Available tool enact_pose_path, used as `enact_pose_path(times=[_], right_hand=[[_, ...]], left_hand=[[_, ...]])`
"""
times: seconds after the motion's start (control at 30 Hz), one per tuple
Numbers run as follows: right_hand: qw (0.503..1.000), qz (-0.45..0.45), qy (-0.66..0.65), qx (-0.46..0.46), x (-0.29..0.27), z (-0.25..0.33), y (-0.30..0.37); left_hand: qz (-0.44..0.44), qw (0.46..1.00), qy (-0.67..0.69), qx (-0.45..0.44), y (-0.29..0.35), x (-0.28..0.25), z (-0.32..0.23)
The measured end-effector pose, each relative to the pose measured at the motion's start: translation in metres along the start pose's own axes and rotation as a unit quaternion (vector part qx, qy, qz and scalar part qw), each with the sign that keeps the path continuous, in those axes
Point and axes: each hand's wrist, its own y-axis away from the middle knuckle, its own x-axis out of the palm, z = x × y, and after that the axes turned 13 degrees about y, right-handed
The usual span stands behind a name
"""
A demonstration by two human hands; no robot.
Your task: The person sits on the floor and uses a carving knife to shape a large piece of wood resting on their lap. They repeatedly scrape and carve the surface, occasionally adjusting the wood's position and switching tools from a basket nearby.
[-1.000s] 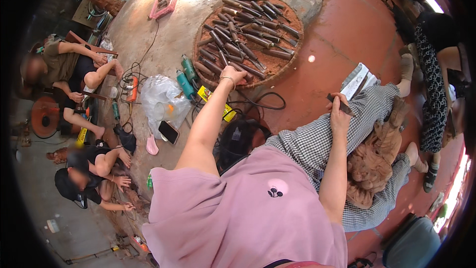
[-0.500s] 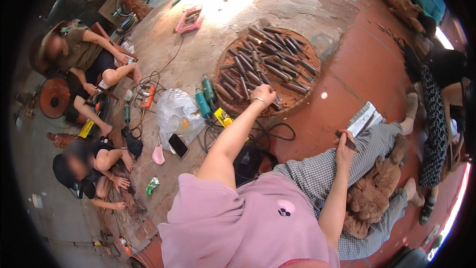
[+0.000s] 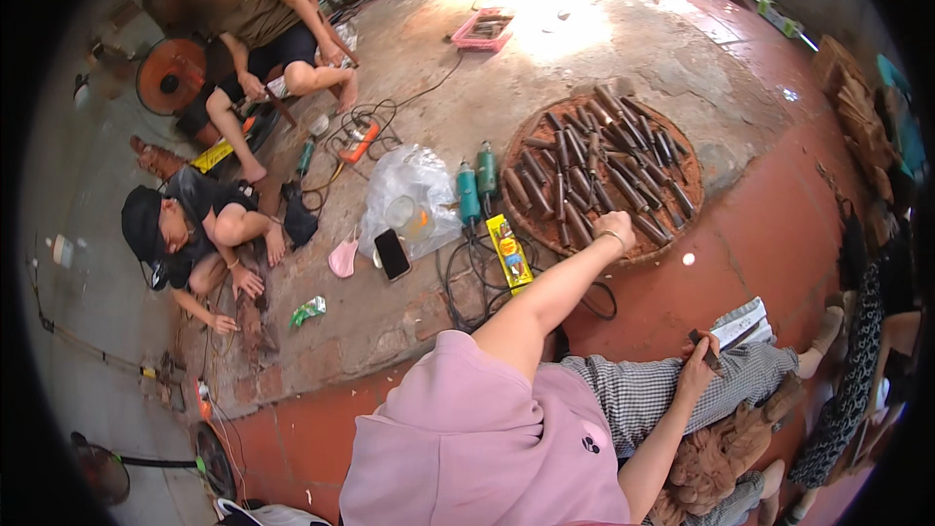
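My left arm reaches out to a round, shallow tray (image 3: 521, 136) heaped with dark-handled wood-carving chisels (image 3: 623, 185). At the tray's near edge my left hand (image 3: 616, 226) is closed over the chisels; what its fingers hold is hidden. My right hand (image 3: 695, 370) rests by my thigh, wrapped round a chisel with a dark handle. Just beyond it, a white folded sheet (image 3: 745, 317) lies on my checked trouser leg, with a dark narrow piece on it. A carved brown wooden figure (image 3: 716, 458) lies between my legs.
Green power tools (image 3: 469, 193), black cables, a yellow packet (image 3: 508, 253), a plastic bag (image 3: 414, 180) and a phone (image 3: 392, 254) lie left of the tray. A pink basket (image 3: 483, 31) stands farther back. Two people sit at the left; another person's patterned trouser leg (image 3: 845, 385) shows at right.
The whole view has swung, so the scene sits farther right. My left hand stays at the tray's near edge, still closed. My right hand still holds the chisel by my leg.
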Motion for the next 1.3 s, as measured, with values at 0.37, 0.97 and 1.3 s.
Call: enact_pose_path(times=[0.37,0.97,1.3], right_hand=[[0.968,-0.242,0.067,0.015,-0.020,0.015,0.008],[0.854,-0.416,0.278,0.143,-0.162,-0.042,0.121],[0.852,-0.418,0.274,0.160,-0.176,-0.047,0.129]], left_hand=[[0.193,0.856,0.354,0.324,0.166,0.115,-0.110],[0.402,0.695,0.334,0.494,0.326,0.225,-0.077],[0.439,0.687,0.231,0.531,0.309,0.232,-0.088]])
